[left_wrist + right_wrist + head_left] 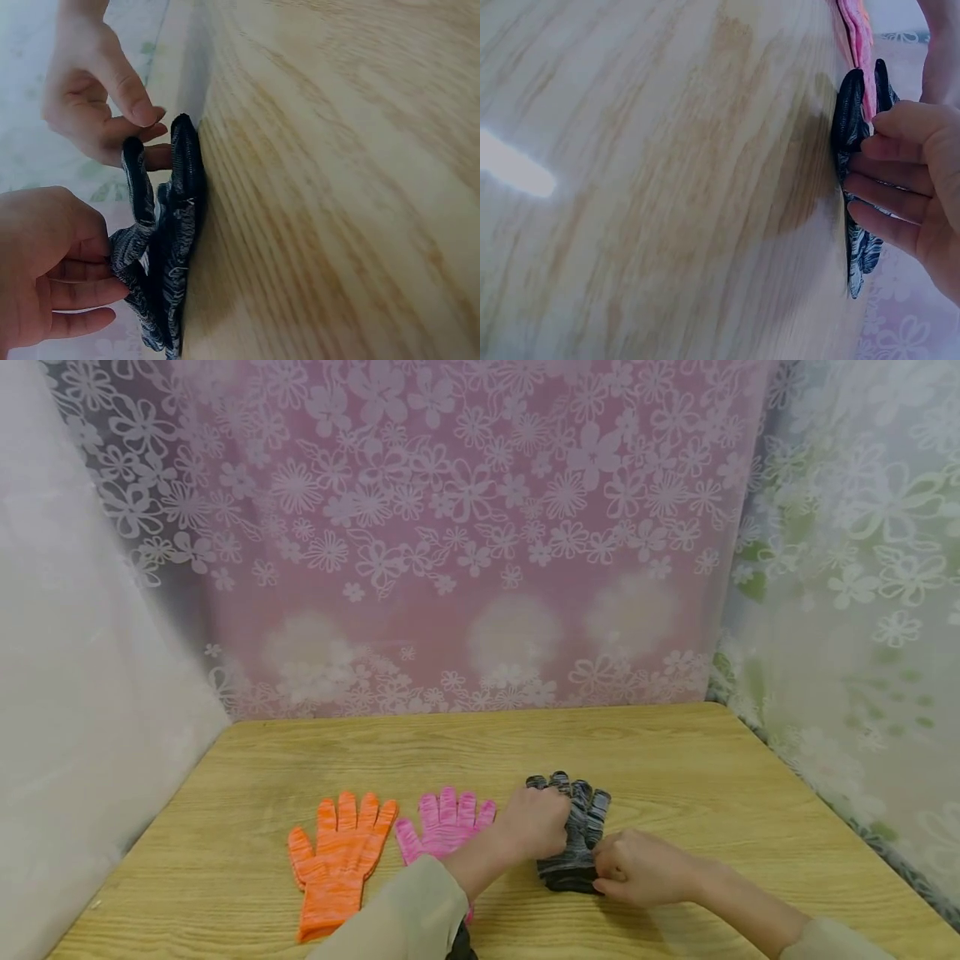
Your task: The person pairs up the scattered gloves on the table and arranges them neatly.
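A black-and-grey knitted glove (577,835) lies on the table, fingers pointing away, its dark cuff toward me. My left hand (536,822) is over its finger side; in the left wrist view that hand (56,270) pinches the upper layer, which stands up from the lower one. The cuff gapes between two dark edges. My right hand (645,868) is beside the cuff at the right. In the right wrist view this hand (922,172) has loosely bent fingers against or just beside the glove (849,112); no fabric shows in its grip.
Left of the black glove lies a pink glove (442,827), partly covered by my left forearm. An orange glove (333,868) lies flat farther left. All are on a wood-grain table (465,747), with a flowered pink curtain (480,527) behind and pale sheets at both sides.
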### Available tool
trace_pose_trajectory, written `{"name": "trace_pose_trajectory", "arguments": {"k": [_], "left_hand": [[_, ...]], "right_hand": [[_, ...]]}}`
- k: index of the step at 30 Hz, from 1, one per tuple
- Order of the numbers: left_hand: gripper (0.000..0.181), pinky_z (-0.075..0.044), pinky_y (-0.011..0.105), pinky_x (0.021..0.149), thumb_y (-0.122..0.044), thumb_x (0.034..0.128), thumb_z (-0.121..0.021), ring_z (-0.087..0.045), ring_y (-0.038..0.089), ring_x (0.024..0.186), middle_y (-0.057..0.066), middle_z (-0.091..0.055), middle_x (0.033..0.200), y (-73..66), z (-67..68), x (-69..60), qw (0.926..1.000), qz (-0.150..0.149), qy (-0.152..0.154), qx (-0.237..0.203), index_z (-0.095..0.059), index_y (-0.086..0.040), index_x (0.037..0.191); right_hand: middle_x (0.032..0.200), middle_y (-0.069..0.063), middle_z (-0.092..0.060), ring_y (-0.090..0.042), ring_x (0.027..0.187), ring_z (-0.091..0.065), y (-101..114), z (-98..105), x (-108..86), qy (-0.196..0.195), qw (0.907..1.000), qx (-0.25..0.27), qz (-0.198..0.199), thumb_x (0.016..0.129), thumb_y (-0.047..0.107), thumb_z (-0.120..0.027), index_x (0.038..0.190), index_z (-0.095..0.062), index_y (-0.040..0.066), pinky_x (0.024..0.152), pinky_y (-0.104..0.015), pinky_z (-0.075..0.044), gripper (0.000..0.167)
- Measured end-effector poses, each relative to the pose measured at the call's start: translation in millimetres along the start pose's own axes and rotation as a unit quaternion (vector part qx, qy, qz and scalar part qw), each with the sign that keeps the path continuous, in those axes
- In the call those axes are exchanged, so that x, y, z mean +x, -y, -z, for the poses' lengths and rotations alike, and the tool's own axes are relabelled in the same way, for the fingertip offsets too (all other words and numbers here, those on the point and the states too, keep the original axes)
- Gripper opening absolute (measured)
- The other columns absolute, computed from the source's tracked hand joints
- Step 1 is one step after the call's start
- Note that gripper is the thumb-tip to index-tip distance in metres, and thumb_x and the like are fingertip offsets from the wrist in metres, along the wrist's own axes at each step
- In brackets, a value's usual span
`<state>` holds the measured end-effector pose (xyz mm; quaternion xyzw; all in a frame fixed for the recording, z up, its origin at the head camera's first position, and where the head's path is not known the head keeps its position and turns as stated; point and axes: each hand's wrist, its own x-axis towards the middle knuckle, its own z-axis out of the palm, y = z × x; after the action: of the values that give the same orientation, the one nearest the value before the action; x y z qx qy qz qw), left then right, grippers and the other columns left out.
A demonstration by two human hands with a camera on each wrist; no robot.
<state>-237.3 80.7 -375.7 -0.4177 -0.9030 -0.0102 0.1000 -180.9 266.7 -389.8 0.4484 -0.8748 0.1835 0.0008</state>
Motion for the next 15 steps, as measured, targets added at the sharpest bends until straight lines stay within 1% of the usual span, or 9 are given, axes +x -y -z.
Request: {"name": "trace_pose_trajectory", "arguments": {"k": [2, 4, 6, 8, 9, 12, 15], "left_hand": [[0.031, -0.028, 0.024, 0.039, -0.013, 0.0786, -0.061, -0.03, 0.009, 0.048, -0.005, -0.041, 0.058, -0.4, -3.2, -0.6, 1.0, -0.002, -0.002, 0.006, -0.04, -0.017, 0.057], [0.026, -0.034, 0.025, 0.04, -0.014, 0.0779, -0.063, -0.038, 0.008, 0.049, -0.005, -0.047, 0.061, -1.0, -6.3, -1.3, 0.9998, -0.004, -0.005, 0.018, -0.046, -0.018, 0.058], [0.019, -0.038, 0.027, 0.042, -0.016, 0.0778, -0.064, -0.047, 0.009, 0.053, -0.004, -0.053, 0.064, -1.4, -9.6, -1.9, 0.9994, -0.007, -0.006, 0.033, -0.053, -0.018, 0.062], [0.014, -0.041, 0.028, 0.044, -0.018, 0.0783, -0.065, -0.052, 0.01, 0.056, -0.004, -0.055, 0.067, -2.1, -12.2, -2.9, 0.9988, -0.011, -0.008, 0.047, -0.057, -0.018, 0.066], [0.014, -0.041, 0.028, 0.045, -0.018, 0.0789, -0.065, -0.052, 0.01, 0.057, -0.004, -0.055, 0.066, -2.5, -13.5, -3.3, 0.9985, -0.013, -0.008, 0.053, -0.058, -0.018, 0.067], [0.017, -0.038, 0.026, 0.043, -0.019, 0.0807, -0.064, -0.047, 0.008, 0.053, -0.004, -0.051, 0.063, -3.5, -16.2, -3.9, 0.998, -0.016, -0.008, 0.06, -0.056, -0.018, 0.065], [0.023, -0.035, 0.024, 0.041, -0.019, 0.0812, -0.063, -0.041, 0.008, 0.05, -0.004, -0.047, 0.059, -4.0, -17.7, -4.1, 0.9979, -0.017, -0.009, 0.062, -0.052, -0.018, 0.061]], "right_hand": [[0.071, 0.019, -0.048, 0.007, 0.06, -0.043, -1.1, -0.4, -0.7, -0.008, 0.9999, -0.01, 0.008, 0.084, 0.012, -0.066, 0.07, -0.059, 0.022, 0.053, -0.012, -0.037, 0.018], [0.074, 0.018, -0.051, 0.006, 0.063, -0.047, -2.0, -0.7, -1.7, -0.021, 0.999, -0.034, 0.019, 0.082, 0.012, -0.068, 0.074, -0.06, 0.022, 0.055, -0.012, -0.039, 0.015], [0.077, 0.017, -0.052, 0.005, 0.066, -0.049, -3.2, -1.2, -2.9, -0.034, 0.9969, -0.064, 0.031, 0.079, 0.012, -0.071, 0.076, -0.06, 0.022, 0.056, -0.012, -0.039, 0.015], [0.078, 0.016, -0.052, 0.004, 0.067, -0.048, -4.4, -1.8, -3.8, -0.044, 0.9935, -0.096, 0.044, 0.076, 0.012, -0.073, 0.077, -0.059, 0.022, 0.057, -0.012, -0.039, 0.017], [0.078, 0.015, -0.051, 0.004, 0.067, -0.048, -5.0, -2.3, -4.4, -0.046, 0.9916, -0.111, 0.049, 0.075, 0.013, -0.073, 0.077, -0.059, 0.022, 0.057, -0.012, -0.039, 0.017], [0.08, 0.014, -0.049, 0.004, 0.068, -0.046, -6.7, -4.2, -5.9, -0.045, 0.986, -0.145, 0.07, 0.075, 0.017, -0.073, 0.079, -0.058, 0.022, 0.056, -0.012, -0.038, 0.016], [0.081, 0.013, -0.048, 0.003, 0.068, -0.044, -7.8, -5.7, -7.8, -0.042, 0.9825, -0.16, 0.085, 0.077, 0.02, -0.071, 0.081, -0.059, 0.023, 0.056, -0.011, -0.036, 0.013]]}}
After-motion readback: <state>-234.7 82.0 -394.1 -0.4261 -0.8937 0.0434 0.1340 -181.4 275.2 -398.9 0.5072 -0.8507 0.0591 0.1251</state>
